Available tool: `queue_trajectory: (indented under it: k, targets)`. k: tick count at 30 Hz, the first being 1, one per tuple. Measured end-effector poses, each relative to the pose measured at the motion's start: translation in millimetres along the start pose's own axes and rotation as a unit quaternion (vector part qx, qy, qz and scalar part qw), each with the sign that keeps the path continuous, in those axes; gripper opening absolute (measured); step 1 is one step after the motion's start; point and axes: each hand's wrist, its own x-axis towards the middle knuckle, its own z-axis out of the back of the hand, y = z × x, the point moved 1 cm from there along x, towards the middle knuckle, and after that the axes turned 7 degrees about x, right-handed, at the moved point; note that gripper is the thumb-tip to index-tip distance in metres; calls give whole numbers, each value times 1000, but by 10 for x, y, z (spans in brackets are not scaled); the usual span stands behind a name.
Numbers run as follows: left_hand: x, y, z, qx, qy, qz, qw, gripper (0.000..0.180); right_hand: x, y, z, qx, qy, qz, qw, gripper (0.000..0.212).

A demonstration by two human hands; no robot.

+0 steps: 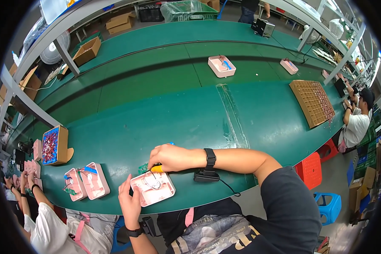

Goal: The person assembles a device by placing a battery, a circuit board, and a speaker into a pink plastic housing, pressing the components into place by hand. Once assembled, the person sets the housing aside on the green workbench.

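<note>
A pink plastic housing (165, 195), open side up, lies near the table's front edge with a round white part and wires inside. My left hand (130, 202) grips its left side, thumb over the rim. Above its far edge, my right hand (170, 157) is closed on a tool with a yellow-orange handle (157, 169); its working end cannot be made out. A green circuit board (143, 169) sits at the housing's far left corner, beside the right fingers. Just beyond the right hand shows a small blue piece (172, 144), mostly hidden.
Two pink housings (95, 181) with blue parts stand to the left, near a box of red and blue parts (51, 146). Other housings (222, 66) sit on the green conveyor. A divided cardboard tray (311, 103) lies right. Co-workers sit at both sides.
</note>
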Motion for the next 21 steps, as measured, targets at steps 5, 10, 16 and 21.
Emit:
queue_trajectory:
  k: [5, 10, 16, 21]
  targets:
    - [128, 94, 24, -12, -19, -16, 1000, 45, -19, -41, 114, -166, 44, 33, 985, 21]
    - [180, 97, 82, -31, 34, -4, 999, 47, -10, -131, 57, -156, 29, 105, 982, 23]
    - [138, 134, 32, -26, -7, -19, 999, 45, 6, -139, 21, -117, -2, 143, 983, 18]
    - [136, 102, 71, -12, 16, -29, 999, 46, -49, -146, -45, -203, -34, 186, 961, 19]
